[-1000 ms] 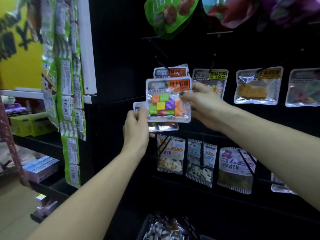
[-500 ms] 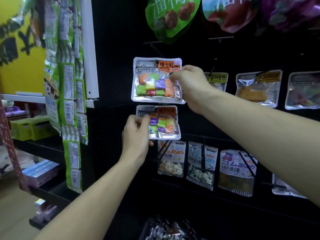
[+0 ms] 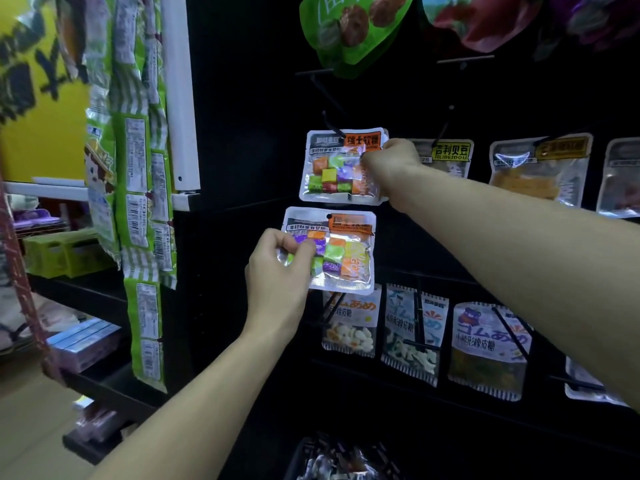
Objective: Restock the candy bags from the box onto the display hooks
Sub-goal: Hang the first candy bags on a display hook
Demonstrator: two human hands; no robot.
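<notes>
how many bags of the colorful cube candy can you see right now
2: the upper bag at the hook, pinched by the right hand; the lower bag, gripped by the left hand. Others may hide behind.

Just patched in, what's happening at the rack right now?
A person is stocking candy bags on a black peg display. The right hand pinches the upper candy bag by its top right corner, at the display hook. The left hand holds a second candy bag just below, not yet hung. More bags hang on neighbouring hooks.
</notes>
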